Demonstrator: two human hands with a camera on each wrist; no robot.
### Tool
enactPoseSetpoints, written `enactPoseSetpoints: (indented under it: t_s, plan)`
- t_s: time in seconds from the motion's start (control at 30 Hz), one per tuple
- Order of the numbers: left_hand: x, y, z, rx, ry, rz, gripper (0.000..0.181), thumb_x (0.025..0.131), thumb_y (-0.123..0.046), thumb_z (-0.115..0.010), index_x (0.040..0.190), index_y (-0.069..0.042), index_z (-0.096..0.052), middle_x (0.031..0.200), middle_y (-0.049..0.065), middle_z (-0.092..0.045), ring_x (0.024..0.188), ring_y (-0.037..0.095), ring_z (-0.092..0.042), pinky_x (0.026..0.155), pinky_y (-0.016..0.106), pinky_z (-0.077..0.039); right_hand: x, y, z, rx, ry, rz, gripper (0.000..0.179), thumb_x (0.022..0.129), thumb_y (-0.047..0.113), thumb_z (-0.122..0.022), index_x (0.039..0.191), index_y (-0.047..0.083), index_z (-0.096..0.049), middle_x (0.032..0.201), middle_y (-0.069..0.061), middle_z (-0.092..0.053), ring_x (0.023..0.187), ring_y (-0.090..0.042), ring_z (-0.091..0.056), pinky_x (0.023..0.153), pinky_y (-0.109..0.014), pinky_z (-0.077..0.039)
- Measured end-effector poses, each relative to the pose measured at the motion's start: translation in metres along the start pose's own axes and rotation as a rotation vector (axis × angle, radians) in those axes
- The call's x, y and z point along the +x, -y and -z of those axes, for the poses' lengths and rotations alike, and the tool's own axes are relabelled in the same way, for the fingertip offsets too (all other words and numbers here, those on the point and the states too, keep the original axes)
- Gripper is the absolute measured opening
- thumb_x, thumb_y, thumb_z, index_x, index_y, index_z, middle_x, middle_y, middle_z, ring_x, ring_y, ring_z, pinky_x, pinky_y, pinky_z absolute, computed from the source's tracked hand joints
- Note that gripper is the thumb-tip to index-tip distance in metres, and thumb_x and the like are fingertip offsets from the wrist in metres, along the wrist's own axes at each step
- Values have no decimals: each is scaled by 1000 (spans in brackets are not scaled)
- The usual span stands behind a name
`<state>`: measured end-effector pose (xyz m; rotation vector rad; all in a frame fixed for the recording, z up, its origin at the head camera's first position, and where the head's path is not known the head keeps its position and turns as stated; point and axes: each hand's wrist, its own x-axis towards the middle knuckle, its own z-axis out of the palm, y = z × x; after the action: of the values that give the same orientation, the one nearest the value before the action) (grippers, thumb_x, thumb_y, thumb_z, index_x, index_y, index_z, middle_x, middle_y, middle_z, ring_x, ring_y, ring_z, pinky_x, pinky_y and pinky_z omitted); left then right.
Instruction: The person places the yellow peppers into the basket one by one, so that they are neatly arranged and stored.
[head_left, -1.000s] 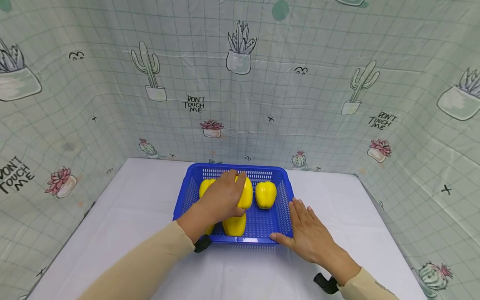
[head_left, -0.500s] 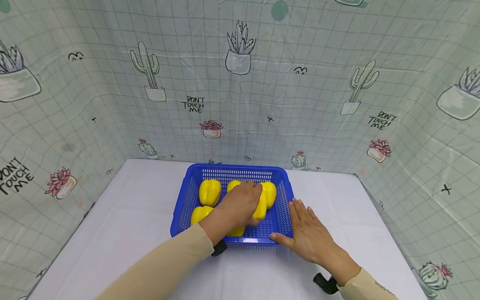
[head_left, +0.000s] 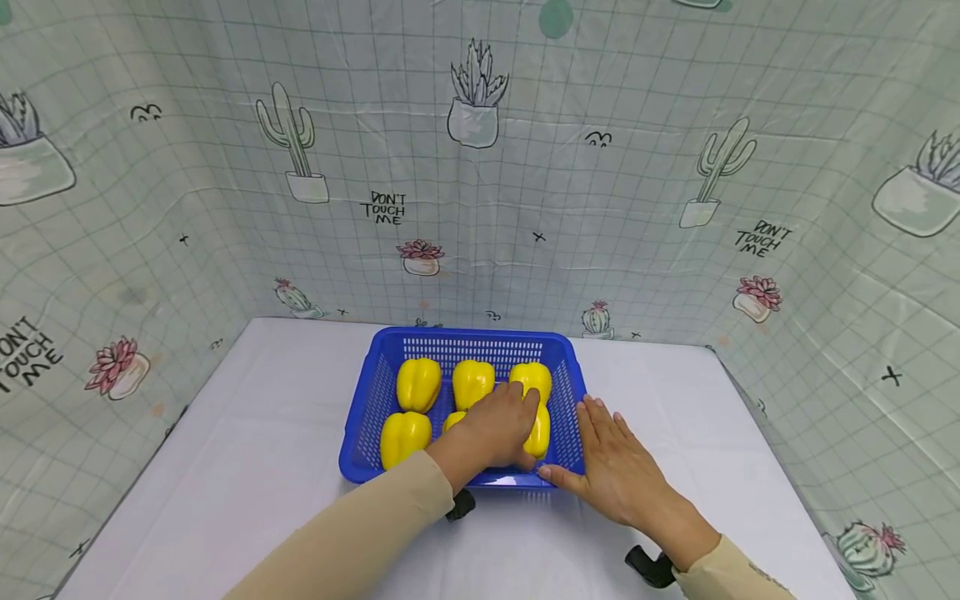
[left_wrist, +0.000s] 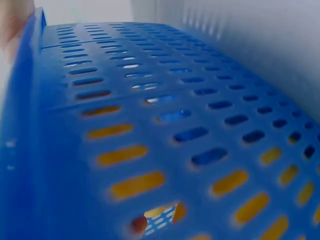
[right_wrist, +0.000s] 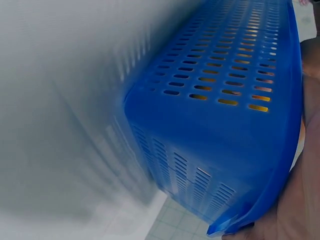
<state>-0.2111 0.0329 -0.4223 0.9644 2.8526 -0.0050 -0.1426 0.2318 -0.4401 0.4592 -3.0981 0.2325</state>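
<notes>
My left hand reaches over the front rim of the blue basket. It grips a yellow bell pepper low in the front right corner; the fingers hide that pepper's left side. Several other yellow bell peppers lie around it: one right behind, one at the back middle, one at the back left, one at the front left. Another is mostly hidden under the forearm. My right hand rests with straight fingers along the right rim, thumb on the front rim.
A white cloth covers the table. A patterned curtain with cactus drawings rises behind it and at both sides. Black wrist mounts sit on the wrists. Both wrist views show mainly the basket's slotted outer walls.
My left hand has carried the yellow bell pepper rightward and forward to the basket's front right, uncovering the peppers at the left and back middle. The right hand has stayed put.
</notes>
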Motion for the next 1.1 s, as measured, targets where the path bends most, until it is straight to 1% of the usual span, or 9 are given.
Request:
enactPoseSetpoints:
  t_s: [0.1,0.17,0.4,0.5,0.67,0.77,0.97,1.1]
  plan:
    - [2,-1,-4,-15,25,8,90,83,-58,-85,150,-12,-48,140,11,-60,126,25,-60,116,40,-50,0,0,0,4,-4,6,112,97,78,-49,159,-14,-30,168,-33,-29,157,-47,-28,128,-63,-25]
    - [3,-2,-7,-22,28,7,89,83,-58,-85,150,-12,-48,139,11,-60,124,24,-61,116,39,-50,0,0,-1,3,-1,5,112,97,78,-49,159,-13,-29,168,-32,-28,158,-47,-28,128,-63,-24]
    - [6,-2,-15,-3,26,-35,91,85,-66,-79,151,-11,-51,136,10,-62,119,22,-61,114,36,-52,1,-1,-4,0,-5,5,113,97,79,-49,159,-14,-30,168,-33,-28,157,-47,-28,128,-63,-24]
    - [8,-3,-18,11,31,-48,90,86,-66,-78,152,-11,-51,138,10,-62,121,22,-61,115,36,-51,1,-2,-3,-1,-6,7,113,97,78,-49,159,-14,-30,168,-33,-27,157,-48,-28,128,-63,-24]
    - [11,-4,-23,43,33,-63,89,89,-64,-76,154,-11,-49,144,9,-60,128,22,-59,119,36,-47,0,-1,-2,-6,-14,13,110,99,76,-50,159,-14,-30,167,-34,-29,157,-48,-30,128,-63,-25]
    - [11,-4,-24,47,35,-66,90,90,-66,-72,156,-11,-47,146,9,-59,131,22,-58,120,35,-46,0,0,-2,-8,-14,12,111,98,76,-49,159,-14,-30,167,-33,-29,157,-47,-30,128,-63,-25]
    - [6,-4,-23,44,44,-86,90,94,-67,-64,159,-9,-43,144,10,-57,129,21,-57,118,33,-48,0,-1,-4,2,-14,2,114,96,80,-48,160,-12,-29,169,-32,-27,158,-46,-28,128,-63,-25]
    - [6,-3,-25,52,46,-99,90,95,-68,-61,161,-10,-41,145,10,-56,132,21,-56,118,33,-47,0,-1,-5,0,-9,2,114,96,80,-49,160,-12,-28,169,-32,-27,158,-46,-27,128,-63,-24]
